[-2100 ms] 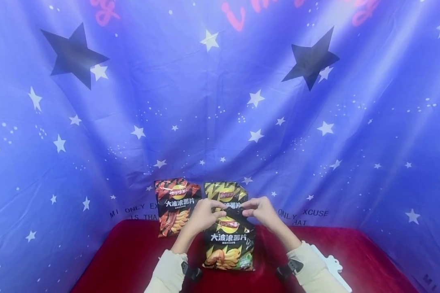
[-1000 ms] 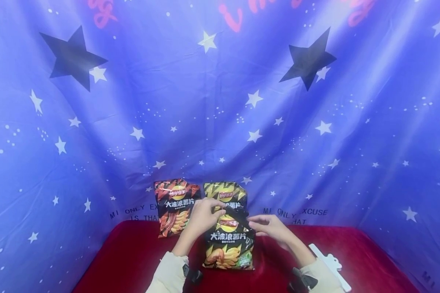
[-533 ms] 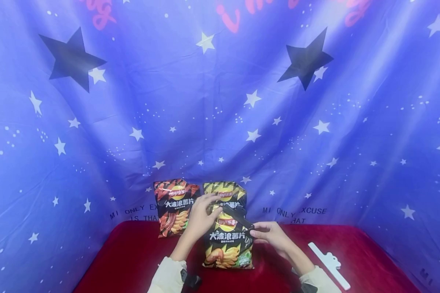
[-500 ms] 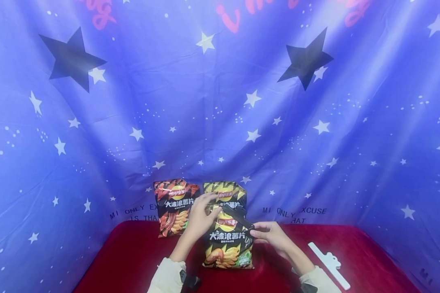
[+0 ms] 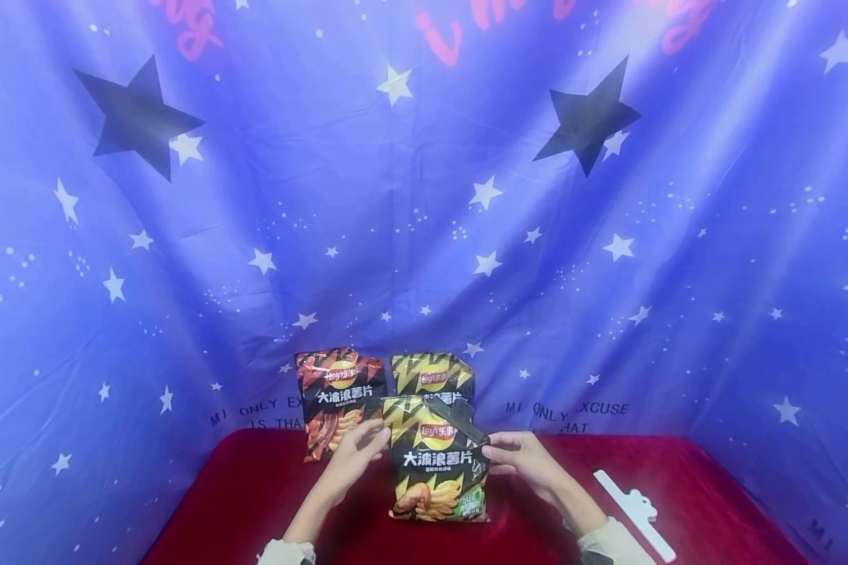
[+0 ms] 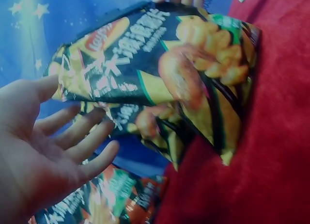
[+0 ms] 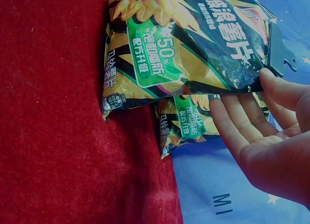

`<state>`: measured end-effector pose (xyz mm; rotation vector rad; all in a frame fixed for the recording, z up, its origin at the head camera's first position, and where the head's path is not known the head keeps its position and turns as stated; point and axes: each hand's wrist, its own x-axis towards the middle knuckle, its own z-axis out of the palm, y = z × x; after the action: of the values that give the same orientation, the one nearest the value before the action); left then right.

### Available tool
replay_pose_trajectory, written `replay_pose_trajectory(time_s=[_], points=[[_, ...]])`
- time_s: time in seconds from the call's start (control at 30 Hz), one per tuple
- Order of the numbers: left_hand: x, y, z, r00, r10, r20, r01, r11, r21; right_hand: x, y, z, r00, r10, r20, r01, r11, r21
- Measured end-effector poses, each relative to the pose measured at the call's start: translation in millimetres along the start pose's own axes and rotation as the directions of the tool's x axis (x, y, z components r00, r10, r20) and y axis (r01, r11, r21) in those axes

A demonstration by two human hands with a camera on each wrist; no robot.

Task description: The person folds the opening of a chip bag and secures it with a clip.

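A yellow-and-black chip bag (image 5: pixel 431 471) stands upright in the middle of the head view. A black bag clip (image 5: pixel 459 420) runs slantwise across its upper right corner. My right hand (image 5: pixel 533 463) pinches the bag's right edge by the clip's lower end, thumb in front and fingers behind, as the right wrist view shows. Beside the left edge is my left hand (image 5: pixel 349 459), its fingers spread and relaxed; in the left wrist view its thumb (image 6: pixel 47 87) is right at the bag's upper corner.
Behind stands a second yellow-and-black chip bag (image 5: pixel 434 377), partly hidden. A red-and-black chip bag (image 5: pixel 339 392) is at the back left. A white clip (image 5: pixel 634 514) lies on the red cloth (image 5: pixel 240 502) at right. A blue star-print curtain (image 5: pixel 396 196) closes the back.
My left hand has come off the bag's upper left and moved down to its left side. My right hand went earlier from the top to the right edge and stays there.
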<state>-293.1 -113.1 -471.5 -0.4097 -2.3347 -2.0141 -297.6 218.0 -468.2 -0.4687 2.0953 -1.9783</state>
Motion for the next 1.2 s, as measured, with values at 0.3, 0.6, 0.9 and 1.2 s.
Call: replay_pose_trajectory(time_s=[0.3, 0.6, 0.9, 1.2], points=[[-7.2, -20.9, -1.6, 0.984, -0.066, 0.166, 0.099, 0.976, -0.194, -2.5, 3, -2, 1.000, 0.001, 0.023, -0.001, 1.000, 0.018], [-9.2, -16.7, 8.5, 0.991, -0.114, 0.068, 0.125, 0.973, -0.193, -7.0, 1, -1, 1.000, -0.015, 0.019, 0.014, 0.999, 0.033], [-5.3, 0.3, 16.2, 0.995, -0.090, 0.049, 0.098, 0.974, -0.204, -9.7, -8, -9, 1.000, -0.015, -0.011, 0.016, 0.998, 0.055], [7.2, 27.5, 33.3, 0.999, -0.034, -0.017, 0.030, 0.974, -0.223, -6.6, -35, -28, 0.999, -0.017, -0.044, 0.018, 1.000, 0.025]])
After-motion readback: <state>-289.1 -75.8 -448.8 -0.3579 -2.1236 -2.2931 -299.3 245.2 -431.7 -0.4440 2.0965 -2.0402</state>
